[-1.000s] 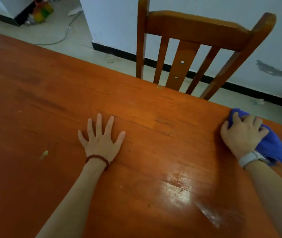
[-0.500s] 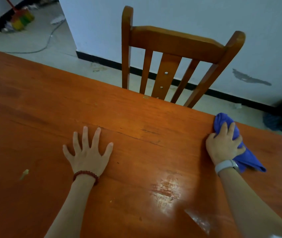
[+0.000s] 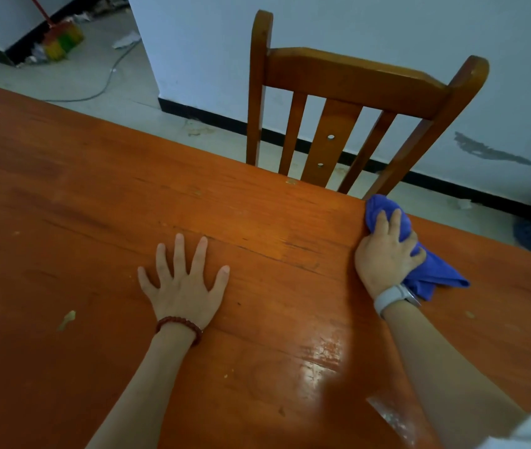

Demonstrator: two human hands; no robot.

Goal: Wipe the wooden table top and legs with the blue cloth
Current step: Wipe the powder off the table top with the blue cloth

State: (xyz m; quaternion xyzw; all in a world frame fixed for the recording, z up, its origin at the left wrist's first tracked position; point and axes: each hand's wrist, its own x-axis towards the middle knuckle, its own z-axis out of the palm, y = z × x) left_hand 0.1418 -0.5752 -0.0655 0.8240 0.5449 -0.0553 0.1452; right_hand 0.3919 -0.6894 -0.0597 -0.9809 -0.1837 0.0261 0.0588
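An orange-brown wooden counter fills most of the view, its planks scuffed and a glossy patch of reflected light showing near the right forearm. Behind its far edge stands a wooden chair with a slatted back, pushed close against the counter, and beyond that a pale wall with a dark baseboard meets a grey floor. A broom with yellow and green bristles leans in the far left corner, beside a thin cable lying on the floor. The left hand lies flat on the counter, palm down with the fingers spread apart, gripping nothing; a dark red bead bracelet circles its wrist. The right hand is closed around a bunched blue cloth, pressing it onto the counter at the far edge, just in front of the chair's right post. The loose end of the cloth trails out to the right of the wrist, which wears a pale watch. A small light fleck sits on the counter well to the left of the left hand.
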